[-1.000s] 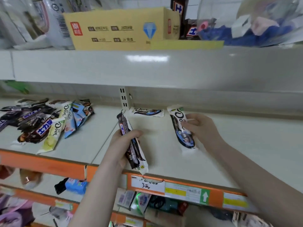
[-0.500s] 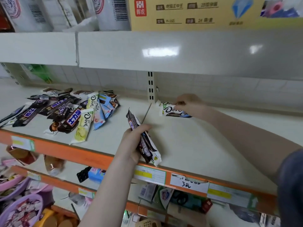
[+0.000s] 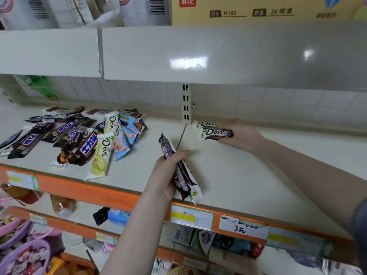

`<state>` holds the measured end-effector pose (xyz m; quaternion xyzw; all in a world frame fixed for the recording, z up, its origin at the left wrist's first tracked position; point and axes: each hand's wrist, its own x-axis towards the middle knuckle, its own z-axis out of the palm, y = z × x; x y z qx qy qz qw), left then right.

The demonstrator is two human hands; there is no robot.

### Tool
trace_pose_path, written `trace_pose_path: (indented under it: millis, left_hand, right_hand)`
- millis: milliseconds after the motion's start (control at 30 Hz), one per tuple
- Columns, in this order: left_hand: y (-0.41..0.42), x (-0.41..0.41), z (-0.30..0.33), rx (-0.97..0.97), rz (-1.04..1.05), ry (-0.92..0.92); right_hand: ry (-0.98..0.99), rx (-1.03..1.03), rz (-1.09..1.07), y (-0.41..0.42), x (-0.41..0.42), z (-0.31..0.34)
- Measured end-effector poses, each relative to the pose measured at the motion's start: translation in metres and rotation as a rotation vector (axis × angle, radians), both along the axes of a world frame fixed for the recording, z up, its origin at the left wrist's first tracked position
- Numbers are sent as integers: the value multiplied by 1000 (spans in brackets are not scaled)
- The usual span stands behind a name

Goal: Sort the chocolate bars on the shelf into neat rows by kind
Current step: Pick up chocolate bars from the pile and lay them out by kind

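A mixed pile of chocolate bars (image 3: pixel 79 135) lies on the left part of the cream shelf (image 3: pixel 228 175): dark Snickers-type wrappers, white and yellow Dove bars, pale blue bars. My left hand (image 3: pixel 165 175) is shut on a small bundle of bars (image 3: pixel 179 171), dark ones with a white one, held over the shelf's front edge. At the back by the upright post, two white Dove bars (image 3: pixel 210 131) lie side by side. My right hand (image 3: pixel 240 135) rests on the nearer one, fingers pinched on its right end.
An upper shelf (image 3: pixel 198 52) overhangs close above, carrying a yellow carton (image 3: pixel 258 10) and white packs. The slotted post (image 3: pixel 185 105) splits the shelf in two. Orange rails with price tags (image 3: pixel 191 217) edge the front. Lower shelves hold soap and purple baskets (image 3: pixel 23 255).
My right hand carried the white Dove bar from mid-shelf to the back and laid it beside the other Dove bar. The view swung left, showing more of the pile. My left hand keeps its bundle.
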<state>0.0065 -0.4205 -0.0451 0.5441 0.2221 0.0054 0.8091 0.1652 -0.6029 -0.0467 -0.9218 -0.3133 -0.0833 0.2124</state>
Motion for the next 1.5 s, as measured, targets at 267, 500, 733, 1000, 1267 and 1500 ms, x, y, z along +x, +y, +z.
trace_pose_path:
  millis: [267, 500, 733, 1000, 1267, 1500]
  left_hand:
    - [2, 2, 0, -2, -21, -1]
    - [2, 0, 2, -19, -38, -13]
    - [2, 2, 2, -56, -50, -7]
    - [0, 6, 5, -126, -59, -76]
    - [-77, 16, 33, 293, -438, -165]
    - [-178, 18, 43, 588, -700, -198]
  right_hand:
    - [150, 144, -98, 8, 3, -7]
    - [-45, 84, -47, 19, 8, -6]
    - [-22, 93, -1, 17, 5, -7]
    - [-42, 254, -134, -36, -70, 14]
    - [256, 692, -264, -113, -150, 11]
    - [506, 957, -206, -178, -155, 26]
